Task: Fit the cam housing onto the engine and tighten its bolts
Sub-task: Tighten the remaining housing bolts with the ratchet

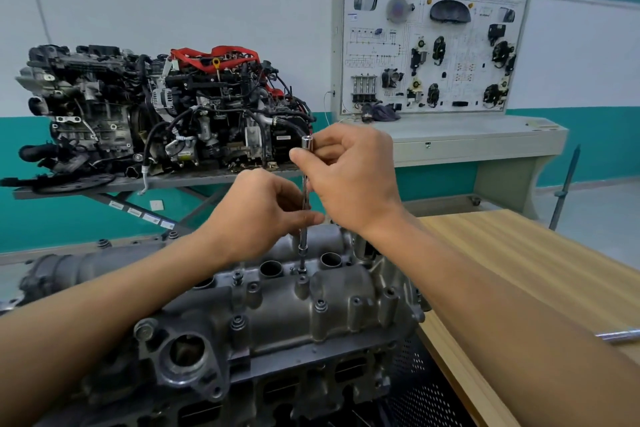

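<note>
The grey cast cam housing [332, 305] lies on top of the engine [294, 381] in the lower middle of the view. A long chrome extension bar [304, 229] stands upright, its lower end set on a bolt [302, 277] along the housing's middle row. My right hand [353, 177] pinches the bar's top end between thumb and fingers. My left hand [259, 215] holds the shaft lower down with its fingertips. Several other bolts [320, 304] sit in bosses along the housing.
A wooden bench [519, 270] runs along the right, with a chrome tool [618, 335] lying on it. A complete engine [156, 111] rests on a metal stand behind. A training board [433, 42] on a cabinet stands at the back right.
</note>
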A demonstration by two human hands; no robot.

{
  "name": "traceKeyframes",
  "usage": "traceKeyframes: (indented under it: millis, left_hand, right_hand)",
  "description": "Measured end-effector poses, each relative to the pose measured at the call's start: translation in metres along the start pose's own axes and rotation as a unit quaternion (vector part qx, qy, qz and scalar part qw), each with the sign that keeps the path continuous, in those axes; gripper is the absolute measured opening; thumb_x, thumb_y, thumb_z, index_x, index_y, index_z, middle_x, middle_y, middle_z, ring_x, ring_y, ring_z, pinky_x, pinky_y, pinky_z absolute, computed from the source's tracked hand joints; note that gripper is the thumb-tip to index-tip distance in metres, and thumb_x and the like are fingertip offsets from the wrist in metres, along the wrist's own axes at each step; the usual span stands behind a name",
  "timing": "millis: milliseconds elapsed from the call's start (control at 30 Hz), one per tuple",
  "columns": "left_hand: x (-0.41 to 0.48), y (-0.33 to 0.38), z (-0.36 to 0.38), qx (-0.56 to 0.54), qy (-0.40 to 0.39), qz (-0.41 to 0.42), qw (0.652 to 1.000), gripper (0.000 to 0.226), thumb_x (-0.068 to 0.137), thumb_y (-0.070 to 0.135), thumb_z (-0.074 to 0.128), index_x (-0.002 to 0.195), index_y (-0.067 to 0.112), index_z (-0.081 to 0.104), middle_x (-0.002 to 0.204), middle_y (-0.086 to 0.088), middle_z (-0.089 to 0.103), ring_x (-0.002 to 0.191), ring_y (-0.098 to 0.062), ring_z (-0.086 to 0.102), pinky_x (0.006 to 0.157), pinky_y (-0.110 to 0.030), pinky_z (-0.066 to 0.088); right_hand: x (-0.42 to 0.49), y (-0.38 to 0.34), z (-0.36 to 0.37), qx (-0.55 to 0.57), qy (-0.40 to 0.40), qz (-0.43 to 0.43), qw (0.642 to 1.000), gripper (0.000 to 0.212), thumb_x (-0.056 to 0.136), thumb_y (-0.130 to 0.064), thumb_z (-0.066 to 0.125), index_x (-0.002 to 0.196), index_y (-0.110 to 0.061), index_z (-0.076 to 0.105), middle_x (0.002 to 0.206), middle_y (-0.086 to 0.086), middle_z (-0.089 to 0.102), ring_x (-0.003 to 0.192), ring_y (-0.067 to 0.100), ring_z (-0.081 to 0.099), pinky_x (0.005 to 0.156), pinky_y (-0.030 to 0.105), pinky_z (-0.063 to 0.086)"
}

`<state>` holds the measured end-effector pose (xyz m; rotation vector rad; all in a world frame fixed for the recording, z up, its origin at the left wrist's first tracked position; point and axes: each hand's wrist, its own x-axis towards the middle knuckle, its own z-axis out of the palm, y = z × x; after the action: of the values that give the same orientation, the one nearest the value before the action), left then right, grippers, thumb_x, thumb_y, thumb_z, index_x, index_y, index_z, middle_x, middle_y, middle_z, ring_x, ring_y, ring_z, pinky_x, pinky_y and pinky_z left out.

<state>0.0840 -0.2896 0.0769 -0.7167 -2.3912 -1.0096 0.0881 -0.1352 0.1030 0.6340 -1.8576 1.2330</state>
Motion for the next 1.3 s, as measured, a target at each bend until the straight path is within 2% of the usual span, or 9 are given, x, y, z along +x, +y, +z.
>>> traceKeyframes:
  millis: [167, 333, 400, 633, 733, 867, 1000, 1167, 1300]
  left_hand:
    - [0.000, -0.004, 0.002, -0.027, -0.012, -0.003, 1.000, 0.018, 0.085, 0.023, 0.079, 0.073, 0.010, 0.077, 0.063, 0.000, 0.074, 0.057, -0.013, 0.070, 0.056, -0.028, 0.058]
    - [0.005, -0.011, 0.001, -0.171, -0.091, -0.048, 0.980, 0.011, 0.089, 0.005, 0.071, 0.089, -0.005, 0.075, 0.080, -0.015, 0.077, 0.076, -0.025, 0.077, 0.072, -0.031, 0.063]
    - [0.007, -0.011, -0.001, -0.190, -0.120, -0.049, 0.973, 0.019, 0.086, 0.010, 0.071, 0.094, -0.006, 0.075, 0.086, -0.017, 0.078, 0.082, -0.027, 0.077, 0.075, -0.031, 0.063]
    - [0.002, -0.014, -0.002, -0.195, -0.129, -0.074, 0.970, 0.027, 0.087, 0.025, 0.067, 0.092, 0.000, 0.076, 0.086, -0.012, 0.079, 0.085, -0.022, 0.077, 0.078, -0.030, 0.062]
    - [-0.008, -0.017, 0.007, -0.058, -0.092, -0.051, 0.993, 0.018, 0.090, 0.029, 0.073, 0.080, 0.015, 0.078, 0.071, -0.007, 0.075, 0.059, -0.008, 0.063, 0.058, -0.024, 0.053]
    - [-0.009, -0.020, 0.007, 0.028, -0.099, -0.036, 0.994, 0.026, 0.086, 0.030, 0.077, 0.074, 0.007, 0.076, 0.069, -0.020, 0.071, 0.057, -0.016, 0.051, 0.060, -0.036, 0.050]
    - [-0.009, -0.009, 0.001, -0.010, -0.083, -0.022, 0.996, 0.030, 0.088, 0.022, 0.078, 0.059, 0.017, 0.070, 0.056, -0.001, 0.068, 0.049, -0.005, 0.055, 0.053, -0.021, 0.045]
    - [-0.010, 0.006, -0.035, -0.038, -0.017, 0.020, 0.999, 0.029, 0.089, 0.023, 0.075, 0.068, 0.004, 0.069, 0.059, -0.005, 0.069, 0.056, -0.028, 0.066, 0.060, -0.044, 0.059]
    - [-0.033, -0.006, -0.059, 0.012, -0.018, -0.021, 1.000, 0.019, 0.087, 0.021, 0.077, 0.070, 0.012, 0.075, 0.064, 0.002, 0.074, 0.057, -0.012, 0.070, 0.055, -0.025, 0.056]
  right_hand:
    - [0.000, -0.001, 0.010, -0.031, 0.024, -0.008, 0.999, 0.014, 0.080, -0.020, 0.080, 0.077, -0.008, 0.074, 0.064, 0.000, 0.072, 0.059, 0.015, 0.068, 0.063, 0.040, 0.058]
    - [0.013, 0.013, -0.011, 0.106, -0.257, 0.105, 0.955, 0.016, 0.098, -0.015, 0.061, 0.091, -0.005, 0.071, 0.080, 0.017, 0.072, 0.054, 0.011, 0.059, 0.048, 0.025, 0.051]
    - [0.012, 0.019, -0.018, 0.131, -0.294, 0.107, 0.941, 0.012, 0.099, -0.007, 0.057, 0.098, -0.008, 0.069, 0.088, 0.006, 0.075, 0.060, 0.011, 0.063, 0.052, 0.023, 0.053]
    - [-0.003, 0.015, 0.007, 0.086, -0.155, 0.071, 0.982, 0.021, 0.093, -0.004, 0.062, 0.075, 0.005, 0.068, 0.067, 0.017, 0.071, 0.050, 0.020, 0.070, 0.045, 0.030, 0.055]
    - [-0.008, 0.016, 0.014, 0.027, -0.095, 0.033, 0.995, 0.026, 0.088, -0.010, 0.065, 0.065, 0.003, 0.066, 0.056, 0.011, 0.067, 0.048, 0.020, 0.069, 0.047, 0.038, 0.057]
    - [-0.012, 0.019, 0.019, 0.013, -0.045, 0.031, 0.998, 0.029, 0.086, -0.017, 0.068, 0.065, 0.002, 0.066, 0.057, 0.013, 0.067, 0.053, 0.034, 0.067, 0.053, 0.048, 0.056]
    - [-0.010, 0.008, 0.012, 0.057, -0.071, 0.031, 0.995, 0.015, 0.088, -0.011, 0.071, 0.074, -0.005, 0.072, 0.063, 0.004, 0.071, 0.050, 0.015, 0.068, 0.056, 0.042, 0.059]
    - [0.021, -0.027, 0.007, 0.191, -0.134, 0.023, 0.972, 0.013, 0.094, -0.011, 0.066, 0.082, -0.011, 0.071, 0.073, 0.008, 0.073, 0.044, 0.012, 0.059, 0.045, 0.024, 0.049]
    - [0.011, -0.032, 0.029, 0.204, -0.223, 0.044, 0.952, 0.015, 0.100, -0.010, 0.055, 0.094, -0.005, 0.068, 0.085, 0.010, 0.074, 0.044, 0.015, 0.059, 0.044, 0.023, 0.047]
